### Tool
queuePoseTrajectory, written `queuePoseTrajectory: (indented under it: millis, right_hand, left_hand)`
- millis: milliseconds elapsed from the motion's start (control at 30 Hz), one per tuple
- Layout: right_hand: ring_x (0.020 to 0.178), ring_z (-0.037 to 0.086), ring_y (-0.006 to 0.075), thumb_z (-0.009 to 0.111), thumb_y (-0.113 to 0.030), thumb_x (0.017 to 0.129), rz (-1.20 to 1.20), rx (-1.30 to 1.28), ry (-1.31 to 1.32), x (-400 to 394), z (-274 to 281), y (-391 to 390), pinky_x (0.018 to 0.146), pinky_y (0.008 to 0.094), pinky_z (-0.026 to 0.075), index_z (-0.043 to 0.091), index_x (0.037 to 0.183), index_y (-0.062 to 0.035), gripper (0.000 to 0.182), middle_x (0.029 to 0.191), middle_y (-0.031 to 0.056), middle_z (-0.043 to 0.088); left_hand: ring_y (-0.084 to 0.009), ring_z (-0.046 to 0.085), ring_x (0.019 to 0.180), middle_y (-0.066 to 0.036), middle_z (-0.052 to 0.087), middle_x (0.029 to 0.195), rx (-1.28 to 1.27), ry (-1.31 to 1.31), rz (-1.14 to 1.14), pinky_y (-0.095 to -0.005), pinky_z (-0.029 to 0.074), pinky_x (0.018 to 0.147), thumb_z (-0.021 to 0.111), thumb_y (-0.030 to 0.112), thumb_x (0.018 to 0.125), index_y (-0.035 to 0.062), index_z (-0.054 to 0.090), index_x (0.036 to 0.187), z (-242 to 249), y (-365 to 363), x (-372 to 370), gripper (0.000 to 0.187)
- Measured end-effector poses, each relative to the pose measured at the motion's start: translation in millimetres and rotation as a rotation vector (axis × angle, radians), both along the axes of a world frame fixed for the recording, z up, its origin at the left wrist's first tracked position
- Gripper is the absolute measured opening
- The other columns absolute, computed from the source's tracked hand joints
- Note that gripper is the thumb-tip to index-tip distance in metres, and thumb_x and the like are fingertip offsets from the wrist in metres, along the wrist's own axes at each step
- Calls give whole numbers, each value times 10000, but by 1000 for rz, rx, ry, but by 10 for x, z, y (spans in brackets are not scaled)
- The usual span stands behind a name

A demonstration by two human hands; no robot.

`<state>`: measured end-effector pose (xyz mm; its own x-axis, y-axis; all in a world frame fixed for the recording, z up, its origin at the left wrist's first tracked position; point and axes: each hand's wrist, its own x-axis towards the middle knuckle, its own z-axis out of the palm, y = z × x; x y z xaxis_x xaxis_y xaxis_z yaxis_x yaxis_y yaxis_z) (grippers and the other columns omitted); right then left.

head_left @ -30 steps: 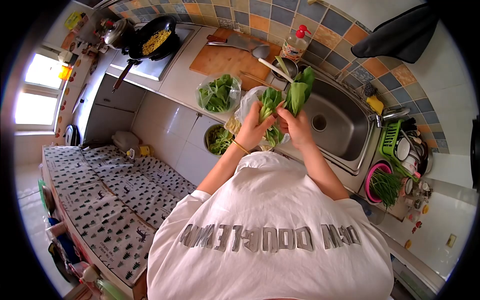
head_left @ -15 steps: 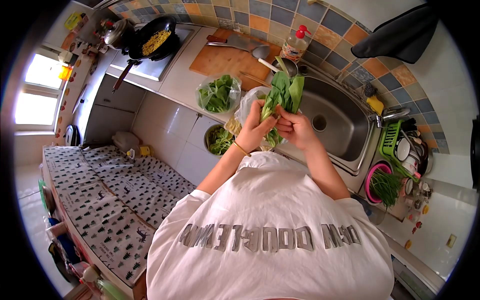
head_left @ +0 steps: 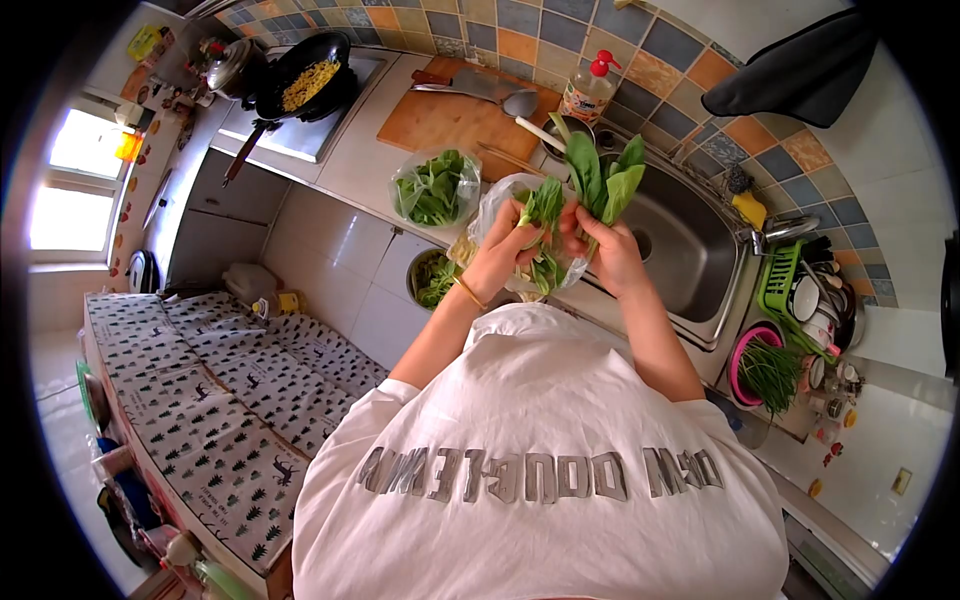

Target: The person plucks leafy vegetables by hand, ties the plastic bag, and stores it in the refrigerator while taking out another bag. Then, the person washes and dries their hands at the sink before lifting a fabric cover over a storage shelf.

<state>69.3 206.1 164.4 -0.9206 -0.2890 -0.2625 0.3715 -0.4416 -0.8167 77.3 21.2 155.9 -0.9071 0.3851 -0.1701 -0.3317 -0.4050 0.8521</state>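
Green leaves with pale stems (head_left: 543, 203) are gripped in my left hand (head_left: 503, 254), above a clear plastic bag (head_left: 492, 205). My right hand (head_left: 612, 252) is closed round the stems of larger green leaves (head_left: 608, 180), which point up over the near left edge of the sink (head_left: 690, 250). A small gap parts the two hands. More greens (head_left: 545, 270) lie just below them. To the left, a clear bag of leafy greens (head_left: 436, 188) rests on the counter, and a bowl of greens (head_left: 435, 279) sits lower down, partly cut off by my left forearm.
A wooden board (head_left: 450, 122) holds a cleaver (head_left: 470, 83) and a ladle. Behind the sink stands a red-topped bottle (head_left: 588, 92). A wok (head_left: 308, 85) with yellow food is on the stove. Right of the sink are a green rack (head_left: 778, 280) and a pink basin (head_left: 745, 360).
My hands have moved apart. The greens that were one bunch are now in two parts, the larger leaves shifted right with my right hand.
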Motion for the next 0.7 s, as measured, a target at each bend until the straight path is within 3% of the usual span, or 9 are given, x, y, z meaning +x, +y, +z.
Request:
queuePoseTrajectory:
  millis: [67,133,233,333,433,533,700]
  right_hand:
    - [581,393,39,575,-254,966,31,-47,-2,-36,-119,93,480,209,288,588,1043,-73,197,732,-49,452]
    - [555,372,35,639,-231,930,15,138,1,-10,-12,55,467,209,279,587,1026,-75,191,712,-67,432]
    - [522,357,27,730,-210,865,7,310,122,23,52,-59,447,209,268,590,1003,-79,236,684,-88,423]
    - [518,368,21,778,-187,819,-4,335,164,27,135,-143,441,205,264,597,970,-80,259,684,-87,454]
    - [524,388,16,772,-163,816,-19,347,114,11,149,-139,443,197,266,607,939,-78,223,695,-77,494]
    - [536,439,19,752,-150,826,-16,326,90,-13,39,-66,454,203,313,633,933,-59,184,737,-54,564]
    - [514,445,16,734,-141,838,-100,272,66,-20,20,-73,441,208,317,638,885,-55,138,717,-43,580]
  left_hand:
    - [-47,382,650,-4,479,851,-58,30,19,-213,323,565,476,129,965,80,401,1058,-97,-5,-17,129]
    - [-61,411,677,-12,486,864,-128,59,33,-230,359,589,482,113,961,67,399,1062,-160,-3,-27,139]
    - [-53,344,636,11,435,812,-325,218,75,-206,302,569,458,101,965,66,406,1025,-190,28,-17,87]
    - [-49,343,655,3,429,825,-348,210,69,-208,302,568,481,112,953,53,395,1030,-140,39,-9,129]
    - [-135,487,814,-60,489,883,-278,157,48,-288,435,711,542,119,919,-7,385,1095,-179,-12,-16,267]
    - [-217,562,832,-124,546,921,-507,550,130,-348,463,726,576,134,908,-4,387,1116,-174,55,11,313]
    - [-427,594,820,-245,598,912,-739,546,138,-453,466,709,561,170,951,1,392,1132,-73,69,19,300]
